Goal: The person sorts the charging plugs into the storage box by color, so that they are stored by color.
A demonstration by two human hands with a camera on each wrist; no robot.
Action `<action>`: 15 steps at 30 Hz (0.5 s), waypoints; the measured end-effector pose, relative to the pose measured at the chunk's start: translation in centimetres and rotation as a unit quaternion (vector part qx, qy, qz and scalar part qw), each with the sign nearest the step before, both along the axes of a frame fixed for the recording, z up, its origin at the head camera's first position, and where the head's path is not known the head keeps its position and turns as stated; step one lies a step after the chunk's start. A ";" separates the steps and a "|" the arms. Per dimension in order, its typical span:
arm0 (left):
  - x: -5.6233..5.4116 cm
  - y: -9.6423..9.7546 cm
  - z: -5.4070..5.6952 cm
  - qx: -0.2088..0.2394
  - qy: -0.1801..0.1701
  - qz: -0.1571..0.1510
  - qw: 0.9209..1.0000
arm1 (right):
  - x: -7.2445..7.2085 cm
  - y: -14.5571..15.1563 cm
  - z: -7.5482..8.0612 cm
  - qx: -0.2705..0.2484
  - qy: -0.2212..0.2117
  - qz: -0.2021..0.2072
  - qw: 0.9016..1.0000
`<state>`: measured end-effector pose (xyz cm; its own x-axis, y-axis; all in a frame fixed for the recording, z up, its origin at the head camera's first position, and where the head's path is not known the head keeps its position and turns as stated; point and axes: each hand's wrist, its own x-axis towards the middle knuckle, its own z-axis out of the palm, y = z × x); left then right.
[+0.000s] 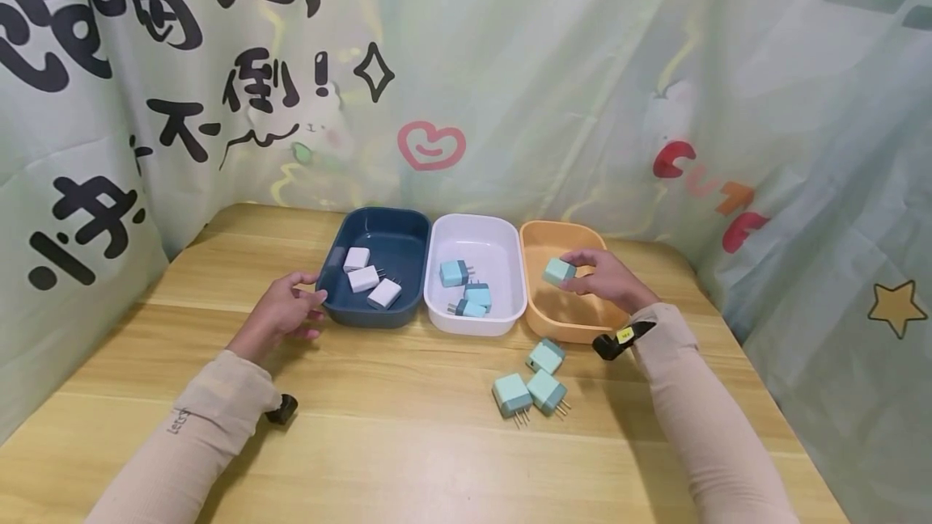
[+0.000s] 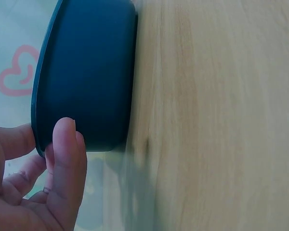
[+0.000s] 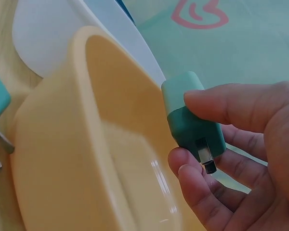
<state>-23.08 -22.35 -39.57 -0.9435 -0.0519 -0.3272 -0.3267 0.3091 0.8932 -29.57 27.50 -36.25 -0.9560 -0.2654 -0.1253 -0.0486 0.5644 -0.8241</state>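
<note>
My right hand (image 1: 604, 275) pinches a mint-green plug charger (image 1: 558, 271) between thumb and fingers, above the orange bin (image 1: 575, 328). In the right wrist view the charger (image 3: 195, 115) shows a pale top half, a darker green half and a metal prong pointing down. My left hand (image 1: 284, 310) is at the near left corner of the navy bin (image 1: 374, 319). The left wrist view shows thumb and fingers on either side of that navy bin's rim (image 2: 35, 96). Several more green chargers (image 1: 512, 395) lie in a cluster on the table before the orange bin.
A white bin (image 1: 476, 323) stands between the navy and orange ones, holding blue chargers (image 1: 455, 272). White chargers (image 1: 384, 293) lie inside the navy bin. The wooden table (image 1: 408, 443) ends at a printed curtain (image 1: 524, 87) behind the bins.
</note>
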 end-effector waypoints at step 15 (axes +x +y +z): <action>-0.4 -0.1 -0.1 -0.001 -0.003 0.001 1.000 | -1.6 -0.6 0.5 0.020 0.003 0.012 1.000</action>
<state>-23.53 -22.48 -39.70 -0.9416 -0.0553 -0.3322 -0.3324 0.3101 0.8907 -31.14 26.86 -35.73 -0.9501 -0.2836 -0.1301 -0.0678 0.5947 -0.8011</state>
